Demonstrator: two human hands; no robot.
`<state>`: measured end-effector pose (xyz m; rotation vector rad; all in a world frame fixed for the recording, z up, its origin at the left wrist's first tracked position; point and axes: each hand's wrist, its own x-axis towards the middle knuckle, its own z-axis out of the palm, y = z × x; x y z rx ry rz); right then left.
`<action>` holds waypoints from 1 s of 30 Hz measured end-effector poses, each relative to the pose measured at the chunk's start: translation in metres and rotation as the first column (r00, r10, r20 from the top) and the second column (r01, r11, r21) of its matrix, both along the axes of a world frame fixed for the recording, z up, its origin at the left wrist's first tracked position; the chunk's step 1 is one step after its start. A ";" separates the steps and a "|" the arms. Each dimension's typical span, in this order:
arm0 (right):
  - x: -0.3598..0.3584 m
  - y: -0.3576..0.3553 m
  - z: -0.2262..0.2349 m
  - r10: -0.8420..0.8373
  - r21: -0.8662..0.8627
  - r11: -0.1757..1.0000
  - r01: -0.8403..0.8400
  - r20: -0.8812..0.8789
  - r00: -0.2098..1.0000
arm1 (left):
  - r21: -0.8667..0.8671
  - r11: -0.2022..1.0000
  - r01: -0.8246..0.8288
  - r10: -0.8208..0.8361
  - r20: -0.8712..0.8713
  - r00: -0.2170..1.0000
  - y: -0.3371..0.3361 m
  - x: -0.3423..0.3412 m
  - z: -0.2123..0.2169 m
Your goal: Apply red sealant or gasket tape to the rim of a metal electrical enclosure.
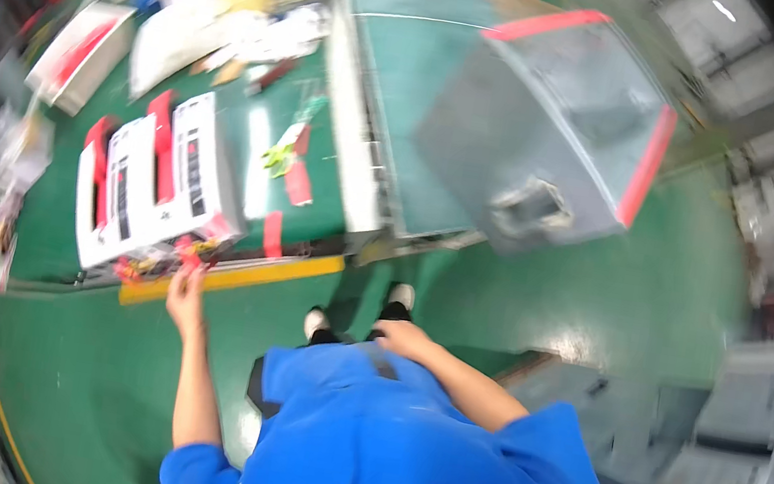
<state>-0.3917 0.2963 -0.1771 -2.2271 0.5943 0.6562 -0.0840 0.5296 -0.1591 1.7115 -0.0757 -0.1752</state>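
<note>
While the person in the blue top (436,442) stood at its near edge, the green table (321,211) was the largest thing on the left side of the view. Beyond its right border was a big grey cover (485,136) with red along its edges and a ragged opening near its lower end.

A heap of pale bags (181,37) covered the table's far part. At the near left corner lay the white casing (147,222), its end facing the person; long red bars (162,146) and dark strips already sat along its upper face, so that side looked complete. A white box (82,57) with red inside lay just beyond it.

The left hand (185,299) was at the casing's near end, thumb and fingertips pinched on a small red piece, blurred. The right hand (404,339) hung near the body, well apart from the table; whether its fingers were curled or spread, one could not tell.

Green scissors (279,156) lay beside a red strip (298,182), neither being handled. Smaller yet, red and yellow wires (140,266) stuck out at the casing's end, where the work looked unfinished.
</note>
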 end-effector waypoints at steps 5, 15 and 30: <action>0.009 0.008 0.010 -0.080 -0.003 0.997 0.080 0.039 0.996 | 0.273 0.941 0.199 -0.262 0.220 0.939 0.019 -0.008 -0.028; 0.064 0.020 0.167 0.156 -0.304 0.916 0.261 0.870 0.467 | 0.223 0.505 0.834 -0.851 0.287 0.439 -0.079 -0.110 0.077; -0.085 -0.106 0.266 -0.376 0.041 0.714 0.699 0.864 0.333 | 0.434 -0.010 0.901 -0.978 0.183 -0.099 -0.257 -0.100 0.197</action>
